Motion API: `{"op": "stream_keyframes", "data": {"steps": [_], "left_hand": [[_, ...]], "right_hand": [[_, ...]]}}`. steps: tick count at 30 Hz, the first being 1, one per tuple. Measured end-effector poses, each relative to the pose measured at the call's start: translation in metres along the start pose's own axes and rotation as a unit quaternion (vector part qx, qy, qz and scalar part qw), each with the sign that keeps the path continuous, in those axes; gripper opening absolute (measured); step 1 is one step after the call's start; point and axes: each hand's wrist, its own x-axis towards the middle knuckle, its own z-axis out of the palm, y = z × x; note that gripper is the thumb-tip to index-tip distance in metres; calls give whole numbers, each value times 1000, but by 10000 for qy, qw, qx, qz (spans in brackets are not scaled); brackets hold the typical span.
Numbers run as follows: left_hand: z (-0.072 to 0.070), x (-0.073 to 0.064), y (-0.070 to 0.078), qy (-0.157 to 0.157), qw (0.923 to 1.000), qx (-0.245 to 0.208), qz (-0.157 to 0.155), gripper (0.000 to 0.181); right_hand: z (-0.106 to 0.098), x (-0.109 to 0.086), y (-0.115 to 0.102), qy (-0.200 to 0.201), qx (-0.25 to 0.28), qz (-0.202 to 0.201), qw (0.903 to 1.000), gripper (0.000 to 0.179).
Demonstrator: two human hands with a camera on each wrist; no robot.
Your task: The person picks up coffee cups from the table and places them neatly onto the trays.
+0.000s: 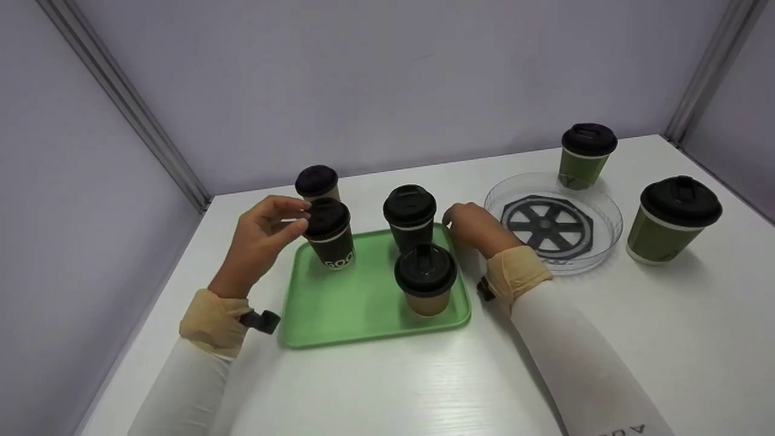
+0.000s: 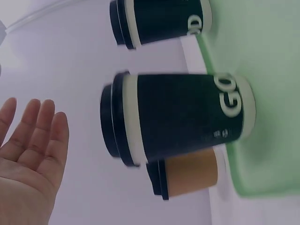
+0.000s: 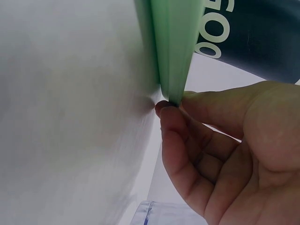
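Note:
A green tray (image 1: 363, 309) lies on the white table with two black cups and one brown cup on it, all under black lids. At its far right corner my right hand (image 1: 475, 229) pinches the tray rim (image 3: 178, 51) between thumb and fingers. My left hand (image 1: 257, 245) hovers beside the lid of the left black cup (image 1: 334, 245). In the left wrist view, a gap shows between the left fingers (image 2: 35, 122) and that cup (image 2: 180, 112). The other black cup (image 1: 413, 233) stands at the tray's back, the brown cup (image 1: 427, 297) at its front right.
Another brown cup (image 1: 318, 181) stands behind the tray's left corner, on the table. To the right is a clear round dish (image 1: 614, 236) with a dark spoked piece (image 1: 545, 224) seen in it. Two green cups, one behind (image 1: 581, 163) and one nearer (image 1: 663, 233), stand by it. Walls enclose the table.

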Motion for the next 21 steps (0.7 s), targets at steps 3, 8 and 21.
{"op": "stream_keyframes", "data": {"steps": [3,8,21], "left_hand": [[-11,5,-8,161,9997,117,-123,25],[-24,15,-25,344,9980,269,-447,28],[-59,41,-81,371,9837,1254,-1238,43]], "right_hand": [[1,0,0,39,-25,-48,10000,27],[1,-1,0,37,29,-15,10000,27],[1,-1,-1,34,-33,-58,10000,23]]}}
